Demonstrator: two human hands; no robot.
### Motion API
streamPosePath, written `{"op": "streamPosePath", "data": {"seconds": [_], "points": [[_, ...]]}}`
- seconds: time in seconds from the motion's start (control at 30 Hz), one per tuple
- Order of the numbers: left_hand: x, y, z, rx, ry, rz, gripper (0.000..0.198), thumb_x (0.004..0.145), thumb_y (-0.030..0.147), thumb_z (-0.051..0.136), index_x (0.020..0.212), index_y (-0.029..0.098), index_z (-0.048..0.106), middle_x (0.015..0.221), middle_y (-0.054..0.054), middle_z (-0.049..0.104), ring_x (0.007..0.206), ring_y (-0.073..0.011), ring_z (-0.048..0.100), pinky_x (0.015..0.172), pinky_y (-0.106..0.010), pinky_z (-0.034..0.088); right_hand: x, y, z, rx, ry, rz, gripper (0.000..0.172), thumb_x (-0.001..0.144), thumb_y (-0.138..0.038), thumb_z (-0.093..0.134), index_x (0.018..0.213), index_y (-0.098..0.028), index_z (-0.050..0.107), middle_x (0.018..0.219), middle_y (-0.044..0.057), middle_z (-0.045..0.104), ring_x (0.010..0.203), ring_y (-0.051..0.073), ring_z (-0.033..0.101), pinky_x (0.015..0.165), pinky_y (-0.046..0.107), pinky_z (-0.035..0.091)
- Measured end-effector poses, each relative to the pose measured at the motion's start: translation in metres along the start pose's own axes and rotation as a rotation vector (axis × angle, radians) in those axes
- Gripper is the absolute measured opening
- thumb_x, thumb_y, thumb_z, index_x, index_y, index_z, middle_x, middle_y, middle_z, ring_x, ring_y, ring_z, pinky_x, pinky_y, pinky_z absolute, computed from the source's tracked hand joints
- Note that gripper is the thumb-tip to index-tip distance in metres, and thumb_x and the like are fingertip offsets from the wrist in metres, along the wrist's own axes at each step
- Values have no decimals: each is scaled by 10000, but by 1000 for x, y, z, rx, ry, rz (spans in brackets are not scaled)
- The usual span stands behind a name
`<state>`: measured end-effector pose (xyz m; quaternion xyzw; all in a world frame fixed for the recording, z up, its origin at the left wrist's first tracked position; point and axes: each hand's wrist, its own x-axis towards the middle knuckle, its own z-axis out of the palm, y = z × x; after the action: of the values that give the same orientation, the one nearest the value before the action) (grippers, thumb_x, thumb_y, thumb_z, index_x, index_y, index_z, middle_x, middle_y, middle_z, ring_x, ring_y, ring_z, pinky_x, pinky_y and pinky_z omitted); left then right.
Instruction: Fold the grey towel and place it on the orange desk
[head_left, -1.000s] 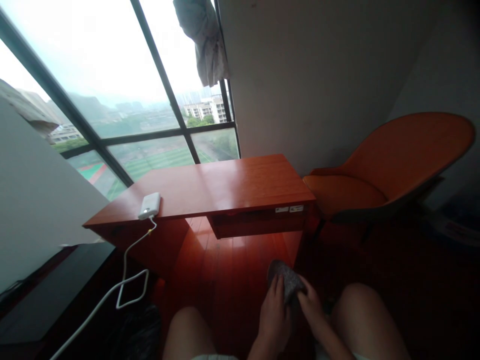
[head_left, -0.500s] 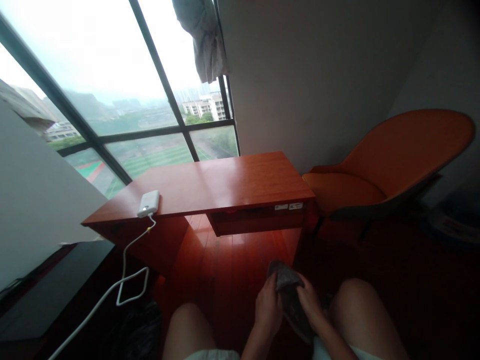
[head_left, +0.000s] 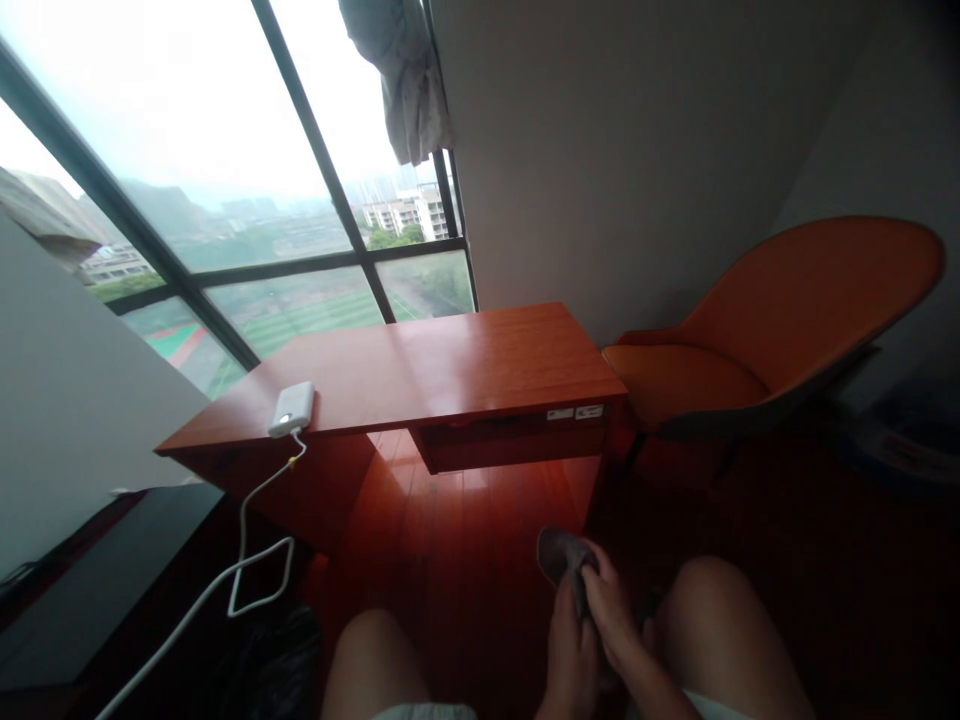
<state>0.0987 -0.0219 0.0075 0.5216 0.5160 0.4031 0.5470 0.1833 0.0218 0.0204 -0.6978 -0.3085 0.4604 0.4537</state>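
Low in the view, between my bare knees, my left hand [head_left: 568, 650] and my right hand [head_left: 613, 618] are pressed together around a dark grey piece of cloth [head_left: 561, 554]. Both hands have their fingers closed on it. Only the cloth's upper end sticks out above my fingers; the rest is hidden between my palms. The red wooden floor lies under them.
A red wooden desk [head_left: 450, 370] stands ahead by the large window [head_left: 225, 200]. On its left end lies a white charger block [head_left: 291, 408] with a white cable [head_left: 247, 560] hanging to the floor. An orange chair [head_left: 772, 330] sits to the right. A dark cabinet [head_left: 90, 590] is at left.
My hands have drawn closer together and the cloth is bunched tighter between them, showing less of it. The view has shifted slightly.
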Motion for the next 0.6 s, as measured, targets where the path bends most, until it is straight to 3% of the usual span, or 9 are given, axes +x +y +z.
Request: {"op": "streamPosePath", "data": {"seconds": [0.07, 0.17, 0.3, 0.43, 0.6], "points": [[7, 5, -3, -239, 101, -76, 639, 806, 292, 581, 1425, 162, 489, 1507, -128, 499, 1406, -270, 433, 1160, -358, 342, -10, -20, 5, 1, -54, -54, 530, 749, -413, 478, 1207, -171, 588, 1280, 147, 682, 1213, 273, 623, 1113, 448, 448], [17, 25, -19, -632, 230, -200, 606, 761, 329, 670, 1333, 158, 568, 1332, -136, 655, 1268, -306, 580, 1075, -386, 446, -22, -50, 9, 12, -202, -182, 561, 774, -411, 537, 1280, -172, 531, 1400, 150, 595, 1311, 249, 549, 1147, 429, 427], [25, 59, -48, -998, 308, -342, 353, 752, 291, 712, 1069, 136, 694, 1013, -115, 775, 1004, -285, 721, 951, -391, 535, -30, -82, 6, -157, -379, -401, 399, 812, -293, 491, 1178, -191, 612, 1304, 125, 646, 1222, 228, 597, 1064, 429, 506], [29, 81, -66, -1105, 274, -352, 195, 775, 246, 698, 934, 133, 707, 958, -106, 778, 919, -242, 739, 899, -352, 555, -40, -100, 0, -523, -345, -682, 357, 817, -245, 477, 1122, -194, 654, 1232, 117, 647, 1196, 254, 558, 1115, 486, 434], [29, 92, -71, -1010, 254, -273, 334, 761, 294, 726, 1065, 161, 683, 971, -78, 775, 881, -208, 737, 842, -298, 556, -49, -101, 6, -777, -299, -721, 540, 802, -182, 411, 1331, -177, 523, 1316, 154, 543, 1257, 326, 484, 1105, 540, 417]]}}
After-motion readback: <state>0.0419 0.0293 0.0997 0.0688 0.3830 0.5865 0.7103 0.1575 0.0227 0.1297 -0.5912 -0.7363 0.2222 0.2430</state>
